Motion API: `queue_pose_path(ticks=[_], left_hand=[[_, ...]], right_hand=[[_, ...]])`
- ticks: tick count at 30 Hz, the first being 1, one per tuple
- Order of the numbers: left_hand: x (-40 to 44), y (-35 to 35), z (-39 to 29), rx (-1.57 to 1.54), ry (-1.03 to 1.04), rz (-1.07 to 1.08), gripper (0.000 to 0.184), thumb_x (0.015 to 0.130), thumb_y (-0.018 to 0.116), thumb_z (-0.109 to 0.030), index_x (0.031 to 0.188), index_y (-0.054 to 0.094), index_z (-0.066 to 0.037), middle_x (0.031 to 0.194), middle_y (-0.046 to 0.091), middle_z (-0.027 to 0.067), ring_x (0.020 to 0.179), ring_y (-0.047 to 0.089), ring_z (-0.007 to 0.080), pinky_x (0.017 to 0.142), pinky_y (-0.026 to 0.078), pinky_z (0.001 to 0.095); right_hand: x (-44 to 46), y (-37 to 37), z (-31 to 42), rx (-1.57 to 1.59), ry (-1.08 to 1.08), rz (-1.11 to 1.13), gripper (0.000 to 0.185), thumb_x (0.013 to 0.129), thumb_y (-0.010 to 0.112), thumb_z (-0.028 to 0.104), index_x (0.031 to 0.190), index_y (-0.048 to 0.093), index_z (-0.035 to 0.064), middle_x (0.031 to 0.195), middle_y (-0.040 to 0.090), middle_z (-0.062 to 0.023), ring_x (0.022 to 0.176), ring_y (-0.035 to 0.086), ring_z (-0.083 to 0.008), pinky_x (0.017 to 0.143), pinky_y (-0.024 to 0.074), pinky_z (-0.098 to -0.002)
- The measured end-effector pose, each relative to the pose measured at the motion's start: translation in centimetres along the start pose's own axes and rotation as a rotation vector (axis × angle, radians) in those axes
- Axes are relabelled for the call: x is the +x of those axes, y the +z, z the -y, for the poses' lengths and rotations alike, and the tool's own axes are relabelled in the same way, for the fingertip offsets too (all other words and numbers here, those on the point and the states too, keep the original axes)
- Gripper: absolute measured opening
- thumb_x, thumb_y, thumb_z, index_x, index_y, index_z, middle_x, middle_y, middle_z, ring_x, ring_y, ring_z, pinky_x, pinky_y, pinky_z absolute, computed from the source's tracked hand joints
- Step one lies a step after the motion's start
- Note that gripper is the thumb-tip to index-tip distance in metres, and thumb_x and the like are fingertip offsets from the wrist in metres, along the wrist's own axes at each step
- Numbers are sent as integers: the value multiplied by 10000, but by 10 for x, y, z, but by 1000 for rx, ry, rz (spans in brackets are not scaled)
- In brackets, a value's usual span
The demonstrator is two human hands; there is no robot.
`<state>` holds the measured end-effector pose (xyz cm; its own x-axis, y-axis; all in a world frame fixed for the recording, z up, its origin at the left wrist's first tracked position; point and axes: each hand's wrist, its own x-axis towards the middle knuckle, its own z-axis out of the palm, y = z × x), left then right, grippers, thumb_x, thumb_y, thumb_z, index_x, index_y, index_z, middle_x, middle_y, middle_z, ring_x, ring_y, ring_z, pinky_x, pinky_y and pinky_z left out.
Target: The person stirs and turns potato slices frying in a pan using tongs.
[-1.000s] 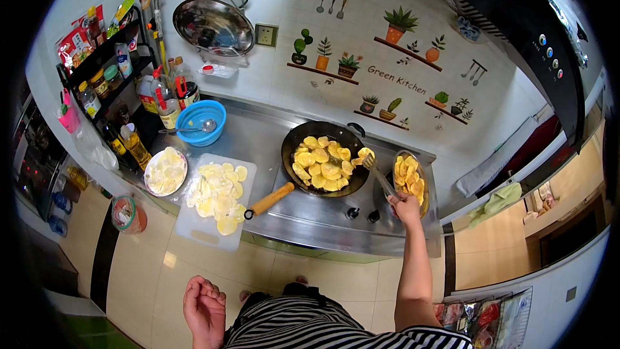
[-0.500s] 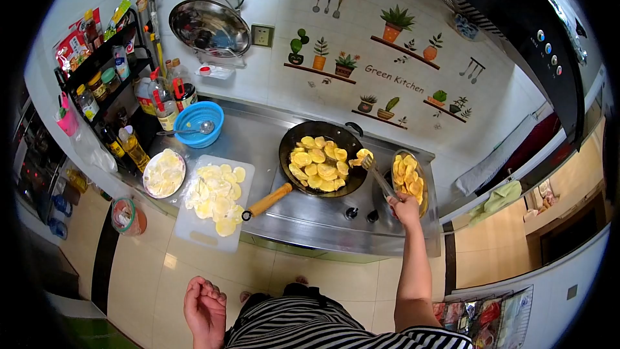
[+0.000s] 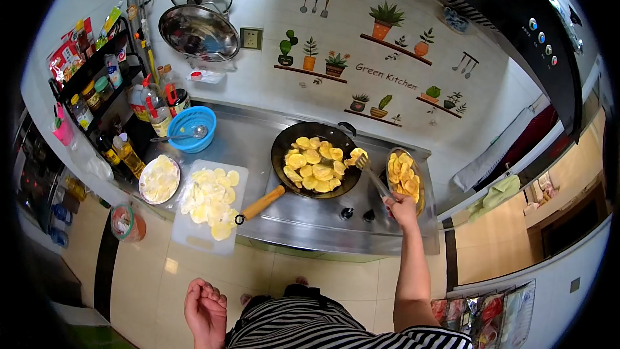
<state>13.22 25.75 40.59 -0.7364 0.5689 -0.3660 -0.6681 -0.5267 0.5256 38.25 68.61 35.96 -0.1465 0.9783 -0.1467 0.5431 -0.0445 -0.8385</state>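
Observation:
My right hand grips metal tongs at the right of the stove. Their tips hold a few fried potato slices at the right rim of the black wok. More golden slices lie in oil inside the wok. Near my right hand, a dish is heaped with fried slices, partly behind the hand. My left hand hangs low in front of my body, fingers curled, with nothing visible in it.
A white cutting board with pale raw slices lies left of the wok's wooden handle. Beyond it stand a plate of slices and a blue basket with a ladle. Bottles crowd the left rack.
The whole scene has shifted slightly left as my head turned. The tongs still hold slices at the wok's rim, and my left hand has barely moved.

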Motion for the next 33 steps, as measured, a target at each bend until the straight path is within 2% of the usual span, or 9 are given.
queue_pose_path(ticks=[8,14,17,24,26,27,29,32,33], left_hand=[[4,9,8,9,-27,-8,120,925,475,-194,961,539,-99,760,550,-13,672,510,105,632,425,253],[4,23,14,33,-43,30,108,925,482,-190,956,537,-103,770,572,-14,672,513,97,639,425,243],[5,33,17,39,-52,14,108,925,481,-188,947,539,-100,763,565,-13,674,511,97,646,427,242],[13,34,21,42,-90,30,112,925,474,-174,956,545,-92,754,549,-11,676,506,102,647,428,247],[14,36,21,49,-84,24,112,925,474,-172,957,545,-91,754,548,-10,676,505,103,647,428,247],[14,36,21,45,-89,24,112,925,474,-173,955,544,-91,753,548,-10,676,505,104,644,428,246],[14,35,20,40,-92,22,112,925,474,-174,953,543,-91,752,547,-11,676,505,104,642,427,246],[13,33,19,48,-93,30,111,924,475,-174,951,544,-92,756,550,-10,674,505,102,638,425,245],[12,32,18,40,-83,27,112,924,475,-176,954,543,-93,755,551,-11,675,506,101,637,424,244]], right_hand=[[1,-23,-4,378,148,61,360,820,649,143,1134,576,-18,634,578,-25,430,477,-93,374,364,-223],[-2,-76,-28,444,132,-119,372,811,652,128,1143,571,-21,639,576,-38,440,482,-99,378,353,-230],[-4,-90,-37,153,75,-304,403,790,676,165,1124,586,-42,606,548,-26,423,466,-101,391,349,-244],[11,-89,-71,-196,44,-429,452,775,691,190,1132,579,-64,671,599,-62,449,499,-103,413,391,-255],[20,-86,-87,-346,-140,-401,469,763,694,198,1138,579,-61,810,661,-130,608,615,-159,556,483,-284],[13,-79,-78,-347,-139,-398,469,763,694,198,1138,579,-61,810,661,-130,608,615,-159,556,483,-284],[-18,-52,-18,-244,-292,-282,465,734,707,247,1124,605,16,864,655,-205,807,648,-276,740,484,-345],[-19,-15,5,-332,-387,-128,481,736,701,243,1127,595,-16,749,637,-201,699,635,-278,687,487,-368],[-25,-4,26,-430,-329,-46,497,739,690,259,1139,588,-18,839,645,-208,780,640,-302,726,496,-371]])
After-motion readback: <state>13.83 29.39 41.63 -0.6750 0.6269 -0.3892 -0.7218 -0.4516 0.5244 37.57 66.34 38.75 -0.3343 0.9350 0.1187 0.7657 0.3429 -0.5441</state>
